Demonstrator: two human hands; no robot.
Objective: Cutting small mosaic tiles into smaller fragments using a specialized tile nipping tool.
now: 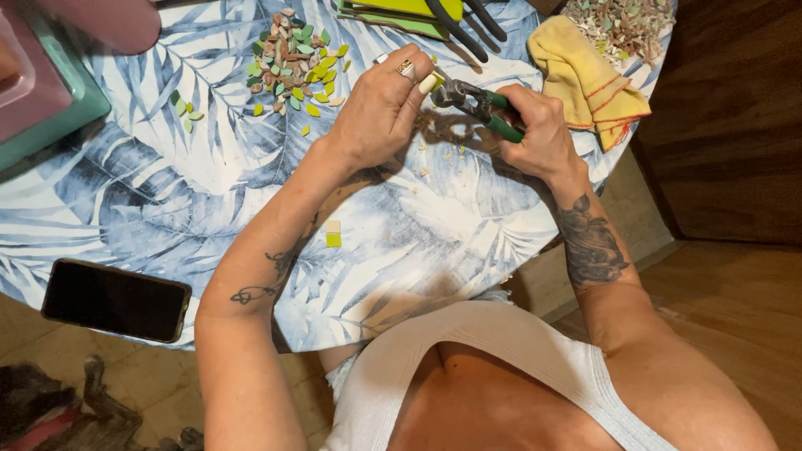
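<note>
My left hand (380, 108) pinches a small pale yellow tile piece (428, 83) between its fingertips and holds it up to the jaws of green-handled tile nippers (476, 104). My right hand (539, 129) is closed around the nippers' handles, just right of the left hand. Both hands hover over a round table with a blue leaf-patterned cloth (167, 192). Small chips (434, 159) lie on the cloth below the hands. Two little square tiles, one pale and one green (333, 234), rest near my left forearm.
A pile of green, yellow and brown tile pieces (292, 63) lies at the back left. A yellow cloth (585, 79) and a heap of mixed fragments (622, 25) are at the back right. A black phone (115, 299) sits at the table's near left edge. Black-handled pliers (468, 25) lie at the back.
</note>
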